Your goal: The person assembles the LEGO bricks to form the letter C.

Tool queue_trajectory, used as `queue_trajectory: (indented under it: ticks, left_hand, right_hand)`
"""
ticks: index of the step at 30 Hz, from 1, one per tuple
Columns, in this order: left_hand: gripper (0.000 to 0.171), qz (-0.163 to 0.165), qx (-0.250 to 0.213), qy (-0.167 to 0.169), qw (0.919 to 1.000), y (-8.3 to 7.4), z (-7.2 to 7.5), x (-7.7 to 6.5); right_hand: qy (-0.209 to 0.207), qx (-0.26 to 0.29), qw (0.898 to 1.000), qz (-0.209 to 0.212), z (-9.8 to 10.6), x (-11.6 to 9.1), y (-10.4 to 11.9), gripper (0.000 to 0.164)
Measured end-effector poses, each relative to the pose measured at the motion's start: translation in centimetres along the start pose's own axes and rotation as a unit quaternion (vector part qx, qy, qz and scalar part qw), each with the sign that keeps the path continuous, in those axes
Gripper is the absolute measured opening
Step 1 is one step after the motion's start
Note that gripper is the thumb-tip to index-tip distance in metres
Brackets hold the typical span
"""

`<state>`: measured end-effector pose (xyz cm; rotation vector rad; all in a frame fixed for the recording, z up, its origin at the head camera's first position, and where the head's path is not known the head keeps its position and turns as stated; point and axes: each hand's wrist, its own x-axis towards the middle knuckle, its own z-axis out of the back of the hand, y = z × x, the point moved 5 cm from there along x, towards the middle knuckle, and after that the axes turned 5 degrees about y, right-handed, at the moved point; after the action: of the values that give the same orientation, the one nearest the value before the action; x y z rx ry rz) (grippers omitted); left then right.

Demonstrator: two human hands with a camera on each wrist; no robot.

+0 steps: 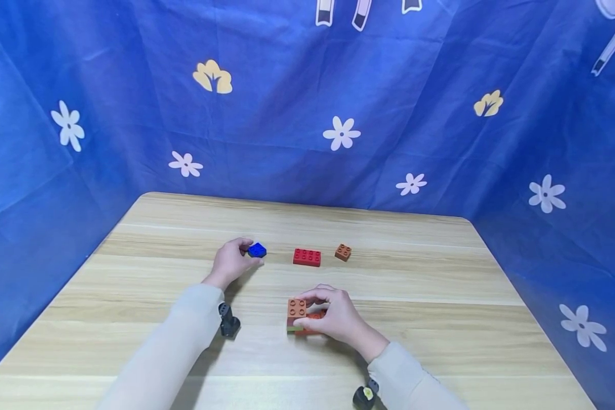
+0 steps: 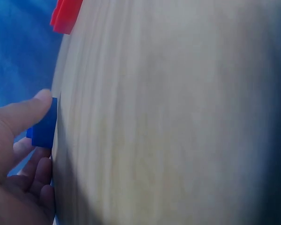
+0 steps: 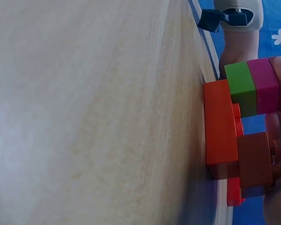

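Note:
My left hand (image 1: 230,263) is at a blue brick (image 1: 257,250), which lies on the table between the thumb and the fingers. In the left wrist view, the thumb lies along one side of the blue brick and the fingers curl near the other. Closer to me, my right hand (image 1: 333,313) grips a small brick stack from the side. A brown brick (image 1: 296,307) tops the stack. The right wrist view shows a magenta brick (image 3: 266,86) and a green brick (image 3: 241,89) under it, above a long red base brick (image 3: 221,126). A second brown brick (image 3: 255,159) sits on that base.
Beyond the hands lie a red brick (image 1: 307,257) with two rows of studs and a loose brown brick (image 1: 343,252). A wood-grain table (image 1: 415,319) bears everything. Blue patterned cloth (image 1: 287,114) hangs behind it and at both sides.

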<state>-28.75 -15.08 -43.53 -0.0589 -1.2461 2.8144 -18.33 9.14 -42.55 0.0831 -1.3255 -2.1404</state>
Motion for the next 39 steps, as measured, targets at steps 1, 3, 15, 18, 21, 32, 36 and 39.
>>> queue_trajectory:
  ticks: [1,3,15,18,21,32,36,39]
  left_hand:
    - [0.052,0.0,0.008,-0.002,1.0,0.1,0.0,0.1]
    - [0.047,-0.001,0.022,-0.006,0.9997,0.3,-0.1,0.2]
    - [0.04,-0.042,0.0,0.033,0.9986,-0.2,0.3,-0.6]
    - [0.038,-0.061,-0.015,0.042,0.9972,-1.2,0.5,-1.4]
    - [0.037,-0.085,-0.028,0.054,0.9945,-2.5,0.6,-2.4]
    - [0.036,-0.173,-0.042,0.107,0.9782,-6.7,-0.7,-6.9]
    - [0.035,-0.199,-0.047,0.124,0.971,-8.1,-1.1,-8.4]
    - [0.035,-0.214,-0.046,0.136,0.9664,-8.9,-1.3,-9.2]
  right_hand:
    - [0.001,0.0,1.0,0.001,0.0,0.0,0.0,0.037]
    - [0.002,-0.001,1.0,0.002,-0.1,0.0,0.0,0.037]
    - [0.005,-0.002,1.0,-0.006,-0.2,0.1,0.1,0.038]
    - [0.006,0.002,1.0,-0.007,-0.2,0.2,0.1,0.039]
    - [0.008,0.007,1.0,-0.008,-0.2,0.2,0.1,0.039]
    - [0.006,0.034,0.999,-0.017,-0.1,0.1,-0.1,0.039]
    - [0.003,0.036,0.999,-0.02,0.0,0.1,-0.1,0.038]
    - [0.001,0.045,0.999,-0.021,-0.1,0.0,-0.1,0.037]
